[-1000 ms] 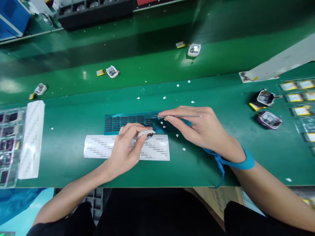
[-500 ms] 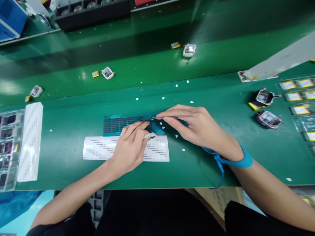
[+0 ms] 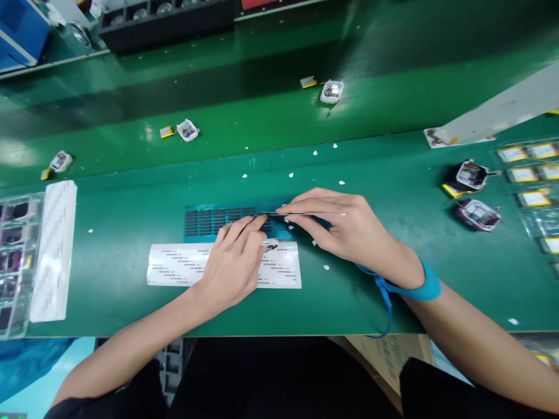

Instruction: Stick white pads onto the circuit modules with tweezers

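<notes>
Tweezers (image 3: 318, 213) lie in the pinched fingers of my right hand (image 3: 343, 224), their tip pointing left to the fingertips of my left hand. Tucked under the thumb and curled fingers of my left hand (image 3: 236, 256) is a small white device housing (image 3: 271, 242), mostly hidden. The left forefinger rests on the blue sheet (image 3: 190, 237), which bears rows of dark adhesive strips (image 3: 204, 222). Just below it, a white printed backing sheet (image 3: 174, 267) lies partly under my left hand. A blue wrist strap (image 3: 425, 285) circles my right wrist.
Several white housings with yellow batteries sit on the rear green surface, one housing (image 3: 332, 91) near the middle. At right are a black housing (image 3: 471, 174), a purple one (image 3: 478, 214) and a clear battery tray (image 3: 530, 218). A parts tray (image 3: 21, 250) stands left. Small white stickers dot the table.
The tweezers have turned slightly flatter, and their tip now meets the left fingertips. My right hand has shifted slightly down and left. The white housing has tilted a little in my left hand.
</notes>
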Motion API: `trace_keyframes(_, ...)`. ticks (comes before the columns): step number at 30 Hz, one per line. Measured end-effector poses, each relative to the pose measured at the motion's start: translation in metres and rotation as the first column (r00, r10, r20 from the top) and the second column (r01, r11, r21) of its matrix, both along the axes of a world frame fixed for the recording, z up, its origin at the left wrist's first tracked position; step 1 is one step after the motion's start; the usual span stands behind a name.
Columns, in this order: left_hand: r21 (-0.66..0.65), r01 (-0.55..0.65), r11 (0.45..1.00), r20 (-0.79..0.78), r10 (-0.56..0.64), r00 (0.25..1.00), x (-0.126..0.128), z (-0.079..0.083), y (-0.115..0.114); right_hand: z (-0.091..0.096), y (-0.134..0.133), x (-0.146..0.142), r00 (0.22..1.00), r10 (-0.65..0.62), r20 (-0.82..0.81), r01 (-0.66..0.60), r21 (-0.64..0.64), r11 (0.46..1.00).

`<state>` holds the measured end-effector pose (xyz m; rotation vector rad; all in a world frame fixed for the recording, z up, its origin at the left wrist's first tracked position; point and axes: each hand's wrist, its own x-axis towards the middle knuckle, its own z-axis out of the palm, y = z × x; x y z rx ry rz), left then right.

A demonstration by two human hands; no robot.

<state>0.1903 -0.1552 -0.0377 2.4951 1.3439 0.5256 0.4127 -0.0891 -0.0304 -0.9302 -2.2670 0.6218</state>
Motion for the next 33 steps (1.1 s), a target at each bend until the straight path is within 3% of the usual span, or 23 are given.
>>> trace_keyframes(11,-0.020,0.000,1.000,-0.087,-0.002,0.996,0.004,0.002,-0.002,-0.010,-0.009,-0.005,0.997,-0.049,0.056,0.039,0.175,0.984)
trace_keyframes(17,-0.010,0.008,1.000,-0.089,-0.008,0.996,0.004,0.004,-0.002,-0.004,-0.007,-0.005,0.986,-0.120,-0.116,0.142,0.209,0.968)
trace_keyframes(22,-0.034,0.002,0.999,-0.070,-0.005,0.998,0.003,0.002,-0.002,-0.005,-0.004,-0.001,0.983,-0.156,-0.099,0.174,0.207,0.963)
trace_keyframes(25,-0.015,0.012,1.000,-0.021,-0.012,1.000,0.000,0.002,-0.005,-0.006,-0.004,0.000,0.987,-0.126,-0.096,0.146,0.242,0.959)
trace_keyframes(27,0.027,0.081,0.996,0.109,-0.084,0.990,-0.002,0.007,-0.007,-0.005,-0.005,0.000,0.985,-0.118,-0.122,0.148,0.269,0.952)
trace_keyframes(29,0.023,0.070,0.997,0.326,-0.074,0.942,-0.007,0.015,-0.007,-0.001,-0.007,-0.002,0.978,-0.135,-0.159,0.174,0.267,0.948)
trace_keyframes(30,-0.039,0.001,0.999,0.449,0.016,0.894,-0.009,0.019,-0.006,0.000,-0.008,-0.002,0.974,-0.144,-0.173,0.185,0.255,0.949)
trace_keyframes(31,-0.146,-0.090,0.985,0.555,0.157,0.817,-0.012,0.023,-0.003,0.002,-0.009,-0.003,0.972,-0.149,-0.184,0.191,0.240,0.952)
trace_keyframes(33,-0.442,-0.198,0.875,0.657,0.466,0.592,-0.018,0.029,0.007,0.003,-0.011,-0.004,0.970,-0.136,-0.201,0.181,0.223,0.958)
